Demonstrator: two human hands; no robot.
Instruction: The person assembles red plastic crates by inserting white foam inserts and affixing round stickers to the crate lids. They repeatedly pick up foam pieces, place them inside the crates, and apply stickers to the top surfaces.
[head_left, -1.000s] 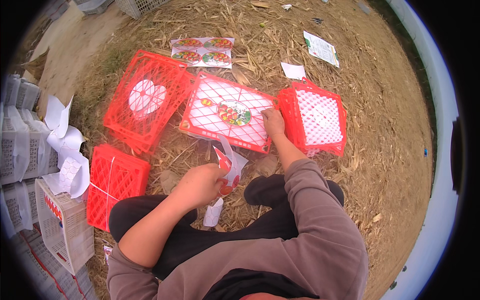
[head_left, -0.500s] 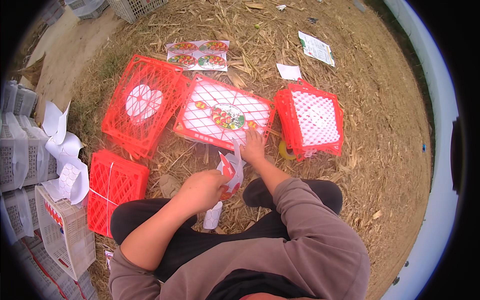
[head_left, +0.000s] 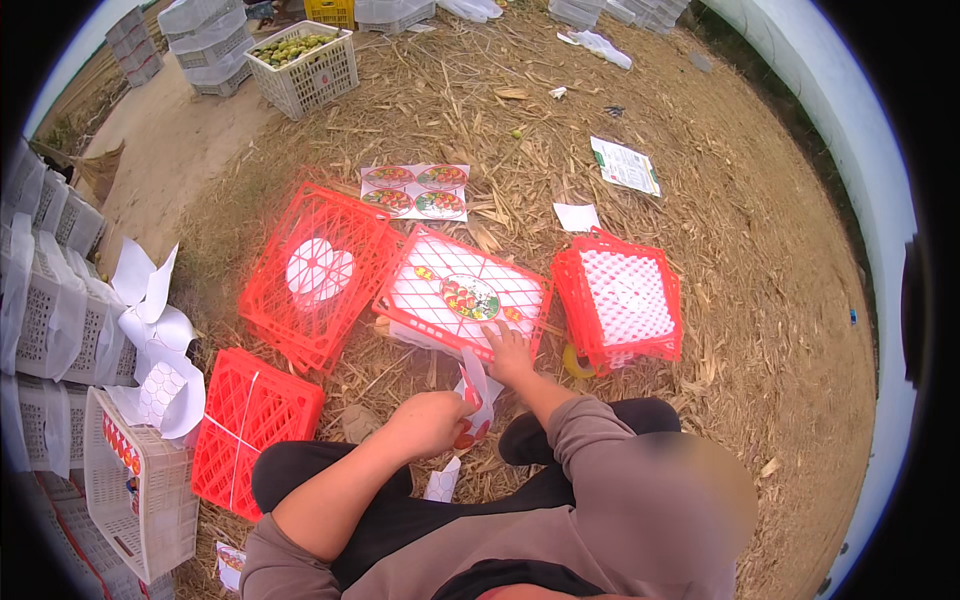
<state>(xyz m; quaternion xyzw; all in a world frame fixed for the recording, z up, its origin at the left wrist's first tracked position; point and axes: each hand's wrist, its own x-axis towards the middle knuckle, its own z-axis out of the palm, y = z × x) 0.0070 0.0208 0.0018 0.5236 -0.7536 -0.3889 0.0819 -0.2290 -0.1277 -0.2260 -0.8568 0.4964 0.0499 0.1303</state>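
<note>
- Head view: your left hand (head_left: 430, 423) is curled firmly around a strip of printed label paper (head_left: 480, 394), which sticks out past the fingers on their right; the exact pinch is hidden by the knuckles.
- Your right hand (head_left: 511, 357) is loose and spread, fingertips resting on the labelled red lattice crate (head_left: 424, 301), by the lower edge of its oval label (head_left: 470, 297); nothing seen clasped there.
- That crate lies under your right fingers, and ahead of your left ones, apart from them. White lining shows through the lattice.
- Beyond both hands' fingers, a sheet of oval labels (head_left: 416, 191). Just right of the right fingers, a yellow tape roll (head_left: 574, 361), then stacked red frames with white knobbly foam (head_left: 628, 300).
- Handling, by look: label paper probably light, limp, quick to crease, perhaps tacky behind. Take it by an edge, clear of the print.
- Crate plastic seems stiff overall, thin ribs likely to flex, maybe slick; weight can't be judged. Hold it by the rim at opposite sides, not mid-lattice. Keep your right fingers flat: hard pressure could bow the ribs.
</note>
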